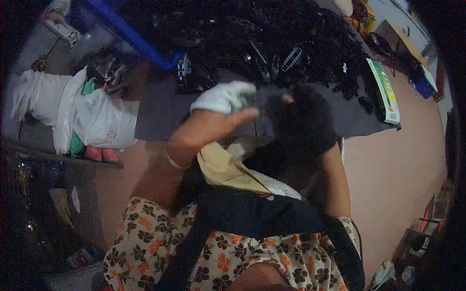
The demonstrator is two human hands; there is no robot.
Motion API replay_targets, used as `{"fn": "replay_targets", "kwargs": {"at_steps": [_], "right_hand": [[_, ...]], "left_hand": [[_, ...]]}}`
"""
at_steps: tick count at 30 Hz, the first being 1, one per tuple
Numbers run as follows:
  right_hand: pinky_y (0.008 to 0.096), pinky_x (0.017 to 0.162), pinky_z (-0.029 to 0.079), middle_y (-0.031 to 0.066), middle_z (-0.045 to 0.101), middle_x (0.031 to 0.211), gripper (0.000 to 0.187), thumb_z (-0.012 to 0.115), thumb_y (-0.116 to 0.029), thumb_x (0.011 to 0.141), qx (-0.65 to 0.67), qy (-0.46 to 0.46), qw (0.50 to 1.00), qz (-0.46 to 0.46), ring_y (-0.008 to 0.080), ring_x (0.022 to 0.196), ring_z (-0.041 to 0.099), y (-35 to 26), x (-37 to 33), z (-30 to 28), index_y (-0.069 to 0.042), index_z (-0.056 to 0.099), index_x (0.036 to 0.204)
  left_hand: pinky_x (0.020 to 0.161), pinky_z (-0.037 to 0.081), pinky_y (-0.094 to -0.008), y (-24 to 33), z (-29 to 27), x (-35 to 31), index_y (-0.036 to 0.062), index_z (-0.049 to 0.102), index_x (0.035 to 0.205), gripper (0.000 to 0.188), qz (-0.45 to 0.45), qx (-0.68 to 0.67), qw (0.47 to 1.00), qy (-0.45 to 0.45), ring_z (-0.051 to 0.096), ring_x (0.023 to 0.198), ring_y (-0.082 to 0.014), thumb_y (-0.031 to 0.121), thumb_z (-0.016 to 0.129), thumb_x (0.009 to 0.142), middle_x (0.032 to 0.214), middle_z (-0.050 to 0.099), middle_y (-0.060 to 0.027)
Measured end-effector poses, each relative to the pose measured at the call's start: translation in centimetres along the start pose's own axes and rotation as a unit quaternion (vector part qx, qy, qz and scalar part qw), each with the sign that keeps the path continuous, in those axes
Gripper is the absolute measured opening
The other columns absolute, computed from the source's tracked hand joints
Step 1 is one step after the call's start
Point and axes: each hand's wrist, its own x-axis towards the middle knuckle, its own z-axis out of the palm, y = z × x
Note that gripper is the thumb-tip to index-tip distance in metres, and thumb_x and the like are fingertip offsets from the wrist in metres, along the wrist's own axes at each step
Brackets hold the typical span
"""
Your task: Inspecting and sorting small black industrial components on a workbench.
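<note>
My left hand [221, 106] is raised in front of me, its fingers in a white cloth covering and its thumb bare. The thumb and fingers are apart, with nothing visible between them. To its right is my right hand [310, 116] in a dark glove, smeared by motion; one pale fingertip shows at its edge. What it holds, if anything, is hidden. Below my hands, over my lap, lies a tan paper envelope or sheet [223, 169], with silvery bubble lining [279, 186] along it. A black cloth or apron [262, 213] covers my lap over a flowered garment.
A wide heap of small black parts [315, 43] spreads over a dark cloth-covered surface [160, 116]. Metal pieces, one a silver slotted strip [291, 59], lie at its near edge. A blue tray [141, 41] stands to the left, near white plastic bags [104, 121]. A green-and-white pack [383, 92] lies at right.
</note>
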Motion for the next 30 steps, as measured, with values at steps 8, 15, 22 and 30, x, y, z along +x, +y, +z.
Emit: {"fn": "replay_targets", "kwargs": {"at_steps": [8, 15, 22, 30], "right_hand": [[0.0397, 0.067, 0.046, 0.0162, 0.059, 0.085, 0.026, 0.064, -0.017, 0.070, -0.036, 0.102, 0.993, -0.036, 0.0321, 0.079, 0.058, -0.1, 1.9, 0.6, -0.011, 0.061, 0.096], [0.0444, 0.061, 0.046, 0.0145, 0.059, 0.075, 0.016, 0.059, -0.020, 0.072, -0.056, 0.188, 0.969, -0.150, 0.0349, 0.069, 0.058, 0.3, 1.0, 0.9, -0.009, 0.062, 0.082], [0.0305, 0.070, 0.046, 0.0078, 0.059, 0.082, 0.009, 0.053, -0.011, 0.082, 0.142, 0.120, 0.982, -0.038, 0.0189, 0.076, 0.057, 3.3, 0.9, 2.8, -0.005, 0.058, 0.085], [0.0308, 0.067, 0.045, 0.0072, 0.057, 0.081, 0.007, 0.052, -0.005, 0.080, -0.019, 0.102, 0.992, -0.065, 0.0186, 0.077, 0.056, 2.0, 0.3, 0.8, -0.003, 0.057, 0.085]], "left_hand": [[0.063, 0.048, -0.0402, -2.3, 1.5, 5.0, 0.0097, 0.060, 0.093, 0.030, -0.010, 0.272, 0.956, 0.104, 0.059, 0.073, -0.0328, 0.032, 0.063, 0.074, 0.085, 0.063, -0.0118], [0.064, 0.049, -0.0404, -2.1, 1.1, 3.7, 0.0098, 0.062, 0.093, 0.027, -0.097, 0.275, 0.951, 0.098, 0.060, 0.075, -0.0322, 0.028, 0.065, 0.073, 0.083, 0.062, -0.0134], [0.068, 0.048, -0.0396, -3.5, 1.9, 5.1, 0.0112, 0.061, 0.098, 0.027, -0.087, 0.258, 0.949, 0.157, 0.059, 0.079, -0.0324, 0.022, 0.062, 0.074, 0.086, 0.062, -0.0142], [0.065, 0.047, -0.0395, -2.2, 1.6, 4.9, 0.0079, 0.060, 0.089, 0.023, -0.085, 0.266, 0.952, 0.130, 0.059, 0.076, -0.0326, 0.026, 0.062, 0.074, 0.082, 0.061, -0.0151]]}}
